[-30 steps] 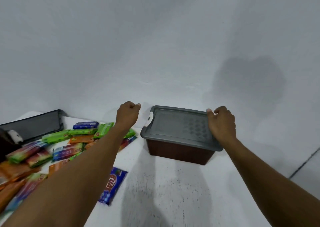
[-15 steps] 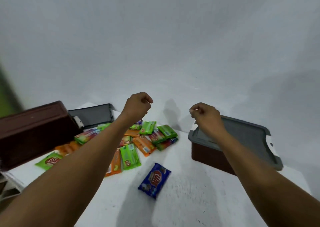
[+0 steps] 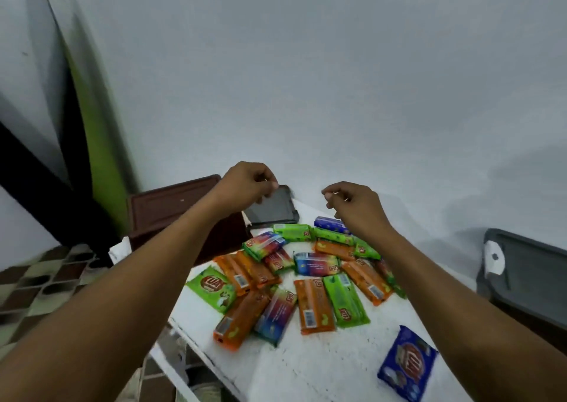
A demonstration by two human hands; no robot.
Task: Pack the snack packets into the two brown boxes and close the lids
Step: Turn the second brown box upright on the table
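Several snack packets (image 3: 306, 272), orange, green and blue, lie in a loose pile on the white table (image 3: 306, 374). One blue packet (image 3: 406, 363) lies apart near the front. A brown box (image 3: 171, 208) stands at the far left corner, and its dark grey lid (image 3: 273, 209) lies beside it on the table. A second brown box (image 3: 521, 306) with a grey lid (image 3: 527, 263) on it stands at the right edge. My left hand (image 3: 248, 183) hovers over the loose lid with fingers curled in, holding nothing. My right hand (image 3: 352, 205) hovers over the far packets, fingers loosely curled, empty.
The table's left edge (image 3: 184, 337) drops to a brown-and-cream tiled floor (image 3: 36, 282). A plain white wall rises right behind the table. A green and black slanted panel (image 3: 92, 143) stands against the wall at left.
My view swung left from the lidded box to the packet pile. My right hand let go of the grey lid, and both hands moved left over the pile and the open box.
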